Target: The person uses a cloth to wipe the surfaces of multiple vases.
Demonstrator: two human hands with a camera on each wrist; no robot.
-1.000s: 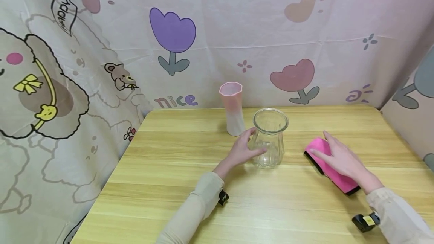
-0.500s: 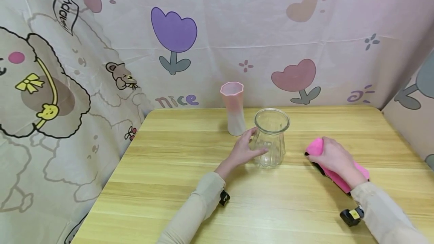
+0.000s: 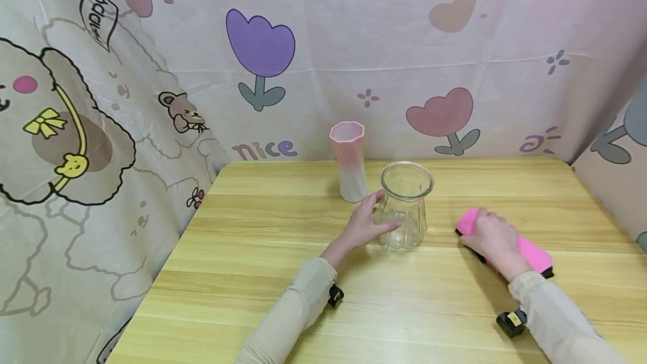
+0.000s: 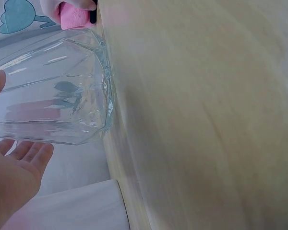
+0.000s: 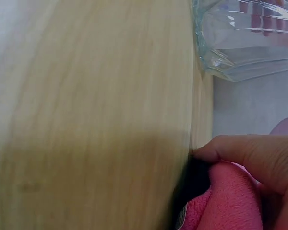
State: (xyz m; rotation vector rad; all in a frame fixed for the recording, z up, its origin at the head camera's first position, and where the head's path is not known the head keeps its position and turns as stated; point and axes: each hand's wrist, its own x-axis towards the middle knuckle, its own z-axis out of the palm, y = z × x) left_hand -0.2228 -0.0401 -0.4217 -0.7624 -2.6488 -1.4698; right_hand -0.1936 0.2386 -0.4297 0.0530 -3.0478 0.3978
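Observation:
In the head view my left hand [image 3: 365,224] holds the side of a clear glass vase [image 3: 411,215], thumb in front and fingers toward the back. The vase stands upright with a wide round rim; in the left wrist view the fingertips [image 4: 44,154] are right at its side. To the right, my right hand [image 3: 492,236] grips a folded pink terry cloth [image 3: 533,254] with black edging, low at the tabletop. The right wrist view has the thumb [image 5: 209,152] pressed on the cloth's black edge; most other fingers are hidden there.
A pink-to-white faceted vase [image 3: 351,170] stands just behind and left of the glass one. Both are on a light wooden table [image 3: 242,285]. Printed fabric [image 3: 323,32] hangs along the table's back and sides.
My right hand has come down over the pink cloth, closed on it and turned it slightly. My left hand and the glass vase have kept their places.

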